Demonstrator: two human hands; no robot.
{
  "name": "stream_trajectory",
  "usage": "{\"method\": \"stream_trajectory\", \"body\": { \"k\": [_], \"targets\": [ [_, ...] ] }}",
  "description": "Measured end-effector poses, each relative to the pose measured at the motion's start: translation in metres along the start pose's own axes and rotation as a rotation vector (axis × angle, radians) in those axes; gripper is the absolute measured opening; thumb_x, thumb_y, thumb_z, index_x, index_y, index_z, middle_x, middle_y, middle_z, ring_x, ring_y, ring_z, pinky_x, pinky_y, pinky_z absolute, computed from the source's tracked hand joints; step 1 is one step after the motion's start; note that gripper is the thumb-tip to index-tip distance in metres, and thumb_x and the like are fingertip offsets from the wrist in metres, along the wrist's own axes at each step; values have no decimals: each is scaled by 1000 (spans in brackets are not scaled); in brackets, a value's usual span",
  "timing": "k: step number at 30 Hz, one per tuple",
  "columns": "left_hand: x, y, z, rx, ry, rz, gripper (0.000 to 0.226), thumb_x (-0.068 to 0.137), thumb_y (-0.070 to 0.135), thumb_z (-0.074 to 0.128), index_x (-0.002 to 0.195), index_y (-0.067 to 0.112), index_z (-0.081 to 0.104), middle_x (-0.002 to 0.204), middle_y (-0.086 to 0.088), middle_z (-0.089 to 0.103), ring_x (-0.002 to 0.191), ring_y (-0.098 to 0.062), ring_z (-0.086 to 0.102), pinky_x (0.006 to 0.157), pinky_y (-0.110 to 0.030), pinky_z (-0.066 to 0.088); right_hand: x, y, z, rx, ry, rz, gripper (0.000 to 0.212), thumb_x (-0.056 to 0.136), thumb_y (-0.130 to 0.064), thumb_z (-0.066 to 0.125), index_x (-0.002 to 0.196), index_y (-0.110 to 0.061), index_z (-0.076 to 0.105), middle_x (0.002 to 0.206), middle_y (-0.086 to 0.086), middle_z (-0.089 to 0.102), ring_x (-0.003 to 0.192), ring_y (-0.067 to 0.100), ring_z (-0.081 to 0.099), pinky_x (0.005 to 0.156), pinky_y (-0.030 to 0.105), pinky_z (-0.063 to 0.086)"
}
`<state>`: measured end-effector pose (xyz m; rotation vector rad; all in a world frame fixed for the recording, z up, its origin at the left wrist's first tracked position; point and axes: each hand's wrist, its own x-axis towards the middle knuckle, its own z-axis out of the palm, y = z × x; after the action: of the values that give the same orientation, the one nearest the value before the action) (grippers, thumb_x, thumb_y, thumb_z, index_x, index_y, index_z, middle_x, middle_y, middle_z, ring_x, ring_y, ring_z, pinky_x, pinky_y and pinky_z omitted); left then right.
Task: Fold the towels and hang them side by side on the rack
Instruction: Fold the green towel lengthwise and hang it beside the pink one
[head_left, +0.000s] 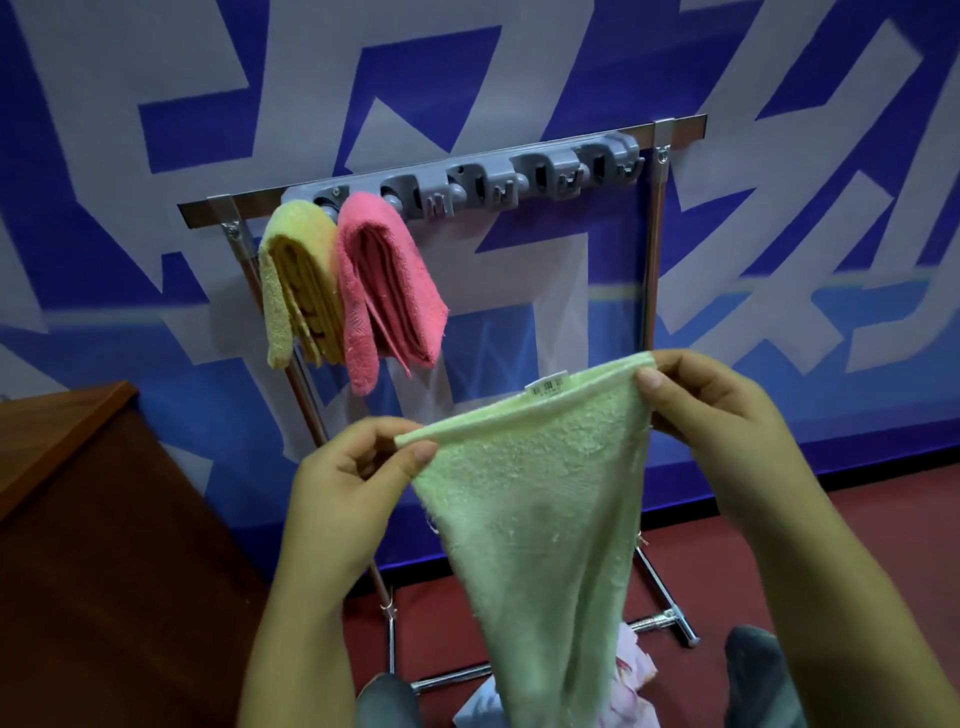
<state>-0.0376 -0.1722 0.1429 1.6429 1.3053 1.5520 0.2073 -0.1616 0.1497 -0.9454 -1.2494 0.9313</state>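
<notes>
Hands stretch a pale green towel (540, 514) at lower center of the frame: the left hand (348, 483) pinches its left top corner, the right hand (711, 410) its right top corner, both closed on the hem. At upper left, 2 folded towels, a yellow towel (291, 280) and a pink towel (389, 291), hang touching on the rack (652, 249), below its grey hook strip (467, 187).

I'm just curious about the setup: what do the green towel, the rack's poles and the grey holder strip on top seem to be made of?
The green towel looks like terry cloth: fuzzy, looped pile, hanging limp, with a flat hemmed edge. The rack's poles appear to be polished metal, judging by their bright, mirror-like shine. The grey holder strip is probably moulded plastic: matt, uniform colour, rounded shapes.
</notes>
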Motion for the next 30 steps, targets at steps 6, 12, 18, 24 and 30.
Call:
{"method": "stream_trajectory", "body": {
  "k": [6, 12, 18, 24, 30],
  "targets": [
    [-6, 29, -18, -374, -59, 36, 34, 47, 50, 85, 65, 25, 69, 61, 9, 63, 58, -2, 58, 55, -12, 48, -9, -34, -5, 286, -192, -73, 16, 66, -27, 60, 70, -18, 73, 59, -5, 64, 51, 6, 57, 52, 14, 48],
    [-2, 21, -11, -647, -76, -214, 41, 46, 45, 87, 67, 19, 63, 65, -2, 64, 58, -11, 60, 54, -18, 51, -4, -30, 5, 399, -242, 108, 14, 69, -25, 60, 67, -14, 70, 45, -8, 45, 39, 1, 39, 41, 11, 37],
    [6, 0, 18, -571, 121, -441, 14, 78, 23, 60, 73, 11, 56, 53, 0, 59, 48, -10, 52, 44, -18, 42, 8, 1, 25, 289, 1, 314, 24, 94, -6, 47, 72, -5, 57, 40, -5, 54, 38, 3, 53, 42, 16, 47],
    [-2, 10, 41, -571, -5, -442, 16, 88, 11, 54, 74, 5, 53, 67, -11, 65, 58, -15, 64, 52, -26, 55, 5, 18, 39, 127, 146, 239, 21, 91, -15, 57, 73, -15, 66, 74, 5, 70, 74, 21, 67, 67, 38, 57],
    [-9, 23, 60, -483, -70, -371, 16, 88, 10, 56, 84, -5, 56, 75, -20, 64, 70, -24, 66, 63, -32, 60, -11, 9, 53, -42, 84, 48, 13, 89, -15, 60, 80, -16, 69, 78, 4, 72, 75, 17, 67, 71, 35, 54]
  ]
}}
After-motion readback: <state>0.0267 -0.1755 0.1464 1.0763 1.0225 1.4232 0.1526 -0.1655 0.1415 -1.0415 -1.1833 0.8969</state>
